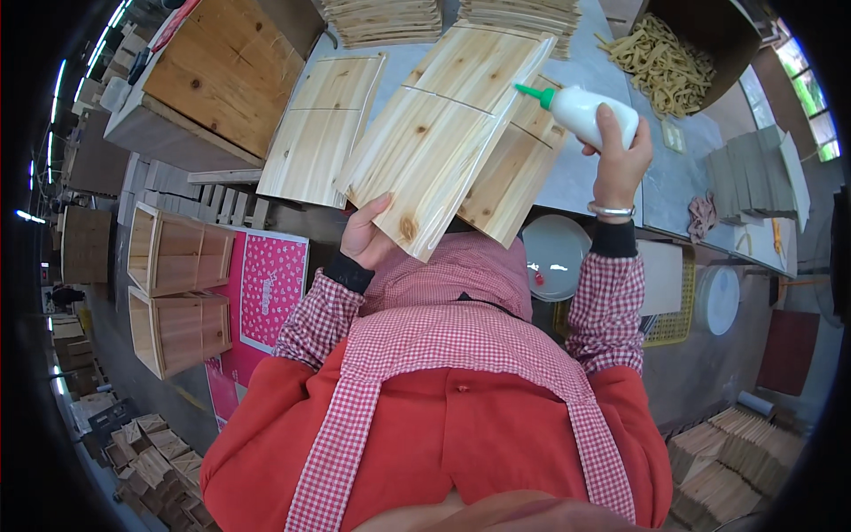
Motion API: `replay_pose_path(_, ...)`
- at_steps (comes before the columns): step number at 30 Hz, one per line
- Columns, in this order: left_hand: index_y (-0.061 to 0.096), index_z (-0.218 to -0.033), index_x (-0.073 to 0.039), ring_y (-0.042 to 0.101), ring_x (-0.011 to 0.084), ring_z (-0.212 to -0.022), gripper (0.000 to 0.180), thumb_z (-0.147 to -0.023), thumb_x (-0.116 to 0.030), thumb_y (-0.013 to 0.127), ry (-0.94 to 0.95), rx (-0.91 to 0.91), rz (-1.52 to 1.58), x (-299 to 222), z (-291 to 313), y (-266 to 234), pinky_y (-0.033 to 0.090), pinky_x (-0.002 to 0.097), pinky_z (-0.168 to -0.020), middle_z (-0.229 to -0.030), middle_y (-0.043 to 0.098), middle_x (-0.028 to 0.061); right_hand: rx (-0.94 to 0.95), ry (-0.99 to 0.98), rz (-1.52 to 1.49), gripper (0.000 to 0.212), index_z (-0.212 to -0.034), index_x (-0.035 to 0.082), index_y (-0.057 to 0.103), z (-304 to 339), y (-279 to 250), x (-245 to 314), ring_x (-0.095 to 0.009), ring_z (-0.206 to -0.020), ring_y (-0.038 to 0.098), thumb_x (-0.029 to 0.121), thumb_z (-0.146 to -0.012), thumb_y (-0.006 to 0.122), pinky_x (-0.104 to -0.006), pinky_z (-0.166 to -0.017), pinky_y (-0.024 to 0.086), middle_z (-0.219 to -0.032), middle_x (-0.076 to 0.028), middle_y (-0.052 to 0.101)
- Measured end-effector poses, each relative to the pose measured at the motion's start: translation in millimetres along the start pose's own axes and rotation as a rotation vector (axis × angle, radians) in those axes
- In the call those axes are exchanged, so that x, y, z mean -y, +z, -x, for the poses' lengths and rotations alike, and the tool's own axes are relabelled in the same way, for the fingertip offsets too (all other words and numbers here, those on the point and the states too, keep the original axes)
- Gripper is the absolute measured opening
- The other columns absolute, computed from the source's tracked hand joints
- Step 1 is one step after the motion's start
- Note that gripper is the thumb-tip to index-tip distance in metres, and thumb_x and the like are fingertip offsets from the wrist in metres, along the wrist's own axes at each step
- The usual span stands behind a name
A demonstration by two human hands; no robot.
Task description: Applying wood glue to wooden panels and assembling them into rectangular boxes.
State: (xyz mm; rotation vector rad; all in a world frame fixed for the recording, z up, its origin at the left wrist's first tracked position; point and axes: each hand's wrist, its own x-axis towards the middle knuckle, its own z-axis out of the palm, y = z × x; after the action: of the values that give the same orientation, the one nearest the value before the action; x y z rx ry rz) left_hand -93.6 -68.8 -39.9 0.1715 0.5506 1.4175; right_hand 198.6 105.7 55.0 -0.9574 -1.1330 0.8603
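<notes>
My left hand [368, 232] grips the near left corner of a pale wooden panel [434, 115], thumb on top, holding it tilted over the table. A groove crosses this panel, and a glossy line runs along its edges. In my right hand [618, 160] is a white squeeze bottle [589, 113] with a green nozzle. Its tip meets or hovers just above the panel's right edge; I cannot tell which. Partly under the held panel lies another wooden panel [505, 182]. To the left rests a third grooved panel [315, 142].
Stacked panels [381, 19] stand at the table's far side. A box of tan strips [660, 66] is at far right, with grey boards [753, 173] and a cloth [702, 217] nearer. Wooden boxes [177, 328] stand at left. Below the table sits a white tub [557, 253].
</notes>
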Motion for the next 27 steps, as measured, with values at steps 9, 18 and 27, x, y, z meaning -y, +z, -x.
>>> replay_pose_path(9,0.031,-0.139,0.001,0.045,0.0337,-0.125,0.062,-0.085,-0.011,0.059,0.217,-0.05,-0.117,-21.0,20.7,-7.0,0.036,0.0449,-0.107,-0.136,0.045,0.0204,-0.014,0.097,-0.218,0.033,-0.11,-0.001,0.048,49.7,0.0,20.0,-0.018,-0.075,0.059,0.023,-0.089,0.06,-0.0278,-0.049,0.048,-0.092,-0.01,0.057)
replay_pose_path(18,0.034,-0.138,-0.001,0.049,0.0341,-0.121,0.057,-0.086,-0.011,0.054,0.769,0.056,-0.163,-180.3,55.1,91.6,0.039,0.0476,-0.104,-0.135,0.047,0.0181,-0.159,-0.006,-0.368,0.044,-0.115,-0.001,0.046,47.0,-29.2,27.2,-0.024,-0.077,0.061,0.032,-0.09,0.056,-0.0296,-0.05,0.047,-0.097,-0.014,0.057)
replay_pose_path(27,0.057,-0.114,-0.005,0.059,0.0212,-0.095,0.04,-0.075,-0.007,0.067,1.341,-0.087,-1.858,-446.9,-139.1,287.3,0.05,0.0331,-0.08,-0.105,0.061,0.01,-0.315,0.105,-0.299,0.037,-0.111,-0.003,0.048,55.1,-37.3,3.3,-0.025,-0.08,0.062,0.027,-0.091,0.056,-0.0297,-0.052,0.048,-0.096,-0.015,0.059)
